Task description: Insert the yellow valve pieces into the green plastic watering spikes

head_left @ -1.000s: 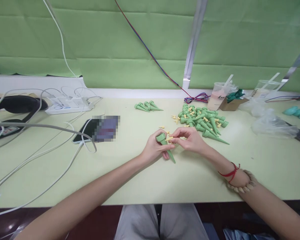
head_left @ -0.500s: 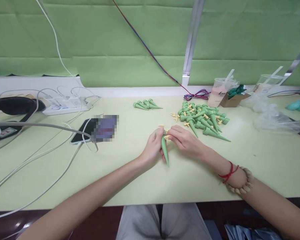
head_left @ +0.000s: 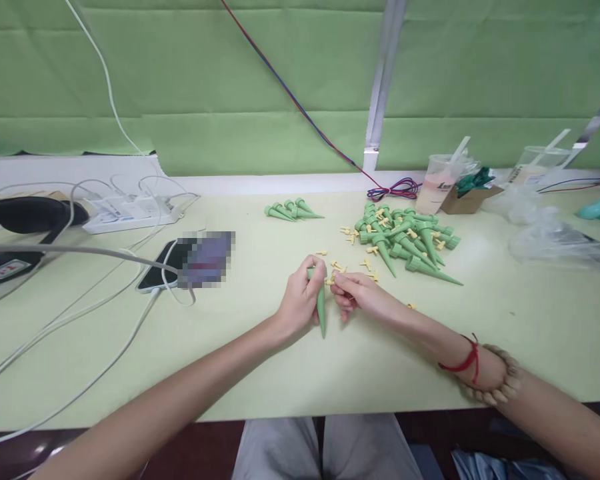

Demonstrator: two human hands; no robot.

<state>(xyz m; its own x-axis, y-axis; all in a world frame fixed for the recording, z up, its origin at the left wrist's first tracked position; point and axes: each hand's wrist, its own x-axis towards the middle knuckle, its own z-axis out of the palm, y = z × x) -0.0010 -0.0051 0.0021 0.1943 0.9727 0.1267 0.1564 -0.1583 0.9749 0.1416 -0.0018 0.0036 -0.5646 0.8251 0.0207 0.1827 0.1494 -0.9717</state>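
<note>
My left hand point(head_left: 303, 293) is closed around a green plant-watering spike point(head_left: 321, 312), its point downward and its top partly hidden by my thumb and fingers. Just to the right, my right hand point(head_left: 357, 291) pinches a small yellow valve point(head_left: 329, 282) between thumb and fingertips, close beside the spike. Several loose yellow valves point(head_left: 338, 266) lie on the table behind my hands. Farther back and right is a pile of green spikes point(head_left: 405, 233) mixed with yellow valves. A small group of spikes point(head_left: 293, 209) rests together at the back middle.
On the left lie a phone point(head_left: 165, 263), white cables point(head_left: 75, 310) and a power strip point(head_left: 130, 213). At the back right stand a drink cup point(head_left: 435, 187), a small cardboard box point(head_left: 467, 201) and clear plastic bags point(head_left: 555, 240). The table's front edge point(head_left: 280, 415) runs before my lap.
My right hand has drawn down slightly, and the yellow valve now shows at its fingertips. My left hand has shifted a little left with the spike. More loose valves are uncovered.
</note>
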